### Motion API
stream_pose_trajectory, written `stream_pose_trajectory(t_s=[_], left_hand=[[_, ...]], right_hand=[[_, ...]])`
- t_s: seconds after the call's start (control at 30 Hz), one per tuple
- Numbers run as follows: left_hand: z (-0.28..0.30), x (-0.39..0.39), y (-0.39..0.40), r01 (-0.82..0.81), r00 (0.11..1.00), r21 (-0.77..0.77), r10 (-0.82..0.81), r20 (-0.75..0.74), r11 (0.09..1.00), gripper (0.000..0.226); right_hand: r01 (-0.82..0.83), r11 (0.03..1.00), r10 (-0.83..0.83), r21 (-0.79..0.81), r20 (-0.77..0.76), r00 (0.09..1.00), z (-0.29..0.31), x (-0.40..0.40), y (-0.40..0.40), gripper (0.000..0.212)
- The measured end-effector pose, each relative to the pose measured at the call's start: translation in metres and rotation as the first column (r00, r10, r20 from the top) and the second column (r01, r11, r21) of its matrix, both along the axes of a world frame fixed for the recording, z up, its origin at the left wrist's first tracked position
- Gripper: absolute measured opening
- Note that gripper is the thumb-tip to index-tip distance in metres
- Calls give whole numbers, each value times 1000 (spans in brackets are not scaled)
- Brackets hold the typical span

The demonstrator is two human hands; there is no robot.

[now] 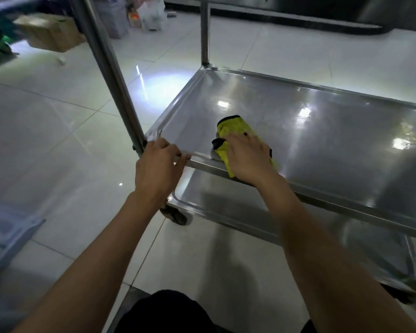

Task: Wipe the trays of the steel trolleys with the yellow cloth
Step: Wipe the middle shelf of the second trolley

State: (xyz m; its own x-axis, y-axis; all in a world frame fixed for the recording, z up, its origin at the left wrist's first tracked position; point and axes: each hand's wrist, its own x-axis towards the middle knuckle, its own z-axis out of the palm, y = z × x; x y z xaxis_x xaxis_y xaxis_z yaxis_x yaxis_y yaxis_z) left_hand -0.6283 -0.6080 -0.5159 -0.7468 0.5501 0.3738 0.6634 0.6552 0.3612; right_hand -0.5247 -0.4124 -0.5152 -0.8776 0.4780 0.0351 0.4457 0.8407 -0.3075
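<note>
- Head view, looking down on a steel trolley (139,131) standing on a pale tiled floor (58,145), its middle tray (334,121) shining with reflected ceiling lights.
- The yellow cloth (233,131), trimmed in black, lies bunched on that middle tray, near the tray's front left corner and right up against the front rim.
- The right hand (247,157) is flat on top of the cloth, fingers (238,141) stretched forward and pressing it down onto the steel; part of the cloth drapes over the front rim beneath the palm.
- The left hand (156,171) is at the tray's front left corner, fingers (175,150) curled over the rim and gripping it, just beside the upright post.
- Below, the lower tray (226,207) shows under the forearm, with a dark castor wheel (175,216) at its near left corner.
- Far left, a cardboard box (51,32) sits on the floor, blurred.
- Further back, white bags (151,15) stand on the floor; what they hold I cannot tell.
- At the bottom edge, dark clothing (168,313) of the person fills the gap between the two forearms.
</note>
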Motion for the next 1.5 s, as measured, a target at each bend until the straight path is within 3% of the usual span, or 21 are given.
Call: stream_pose_trajectory(t_s=[0.27, 0.57, 0.8, 1.07, 1.37, 1.5], left_hand=[[-5, -11, -22, 96, 984, 14, -93, -149, 995, 21], [-1, -24, -35, 67, 993, -111, -77, -86, 992, 23], [4, -35, -35, 76, 995, -156, -84, -49, 985, 29], [4, -26, -38, 90, 996, -232, -94, -8, 969, 38], [6, 2, -35, 91, 996, -269, -89, 20, 959, 43], [10, 17, -25, 148, 989, -266, -147, 25, 953, 43]], right_hand=[[-205, 975, 204, -80, -25, 979, 3, -77, -21, 47], [-389, 888, 385, -245, -66, 921, 22, -149, -53, 37], [-343, 921, 314, -185, -168, 934, 15, -173, -64, 38], [-247, 956, 223, -160, -154, 962, 10, -98, -36, 35], [-88, 995, 86, 36, 43, 995, 6, 10, -23, 51], [-102, 993, 101, 66, 17, 995, 9, 32, -26, 57]])
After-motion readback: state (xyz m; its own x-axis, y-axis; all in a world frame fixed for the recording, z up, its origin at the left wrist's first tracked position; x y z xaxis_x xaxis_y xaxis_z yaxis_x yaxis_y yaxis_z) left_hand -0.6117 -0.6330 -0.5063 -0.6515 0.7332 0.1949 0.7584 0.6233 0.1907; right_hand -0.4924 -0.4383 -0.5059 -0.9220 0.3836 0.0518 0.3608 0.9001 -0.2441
